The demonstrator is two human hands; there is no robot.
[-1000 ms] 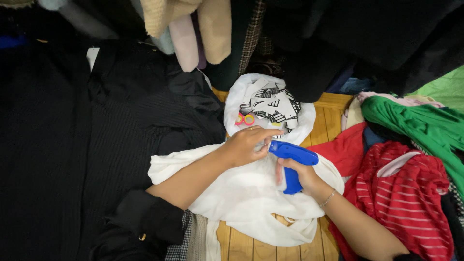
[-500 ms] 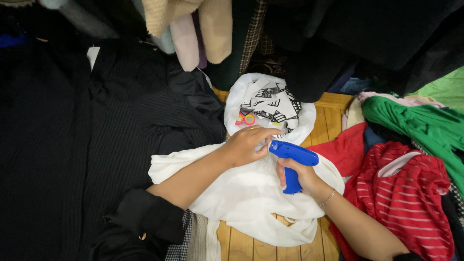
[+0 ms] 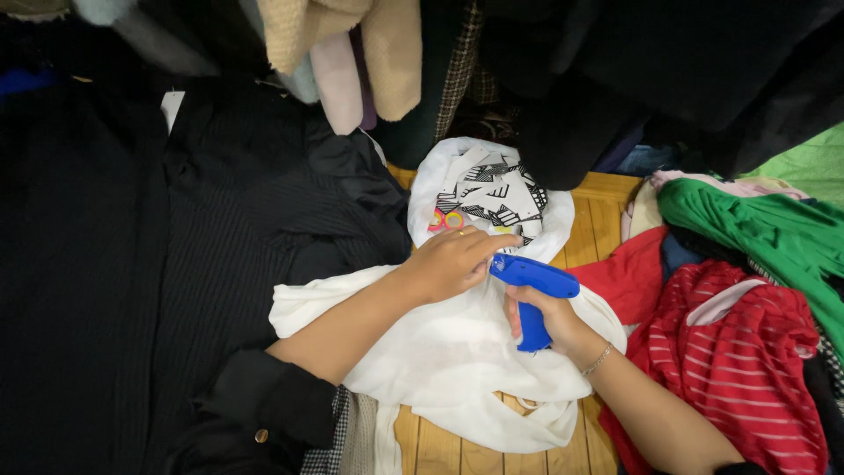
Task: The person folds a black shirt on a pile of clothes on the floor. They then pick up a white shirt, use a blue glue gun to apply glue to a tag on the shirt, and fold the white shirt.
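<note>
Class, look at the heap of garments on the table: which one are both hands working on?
The white garment in the middle. The left hand pinches its fabric and the right hand holds a blue tagging gun against it; the red, green and black garments lie untouched.

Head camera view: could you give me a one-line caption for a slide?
Right hand grips a blue tagging gun while left hand pinches a white garment.

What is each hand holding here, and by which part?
Right hand grips the blue tagging gun by its handle. Left hand pinches the white garment at the gun's tip.
</note>
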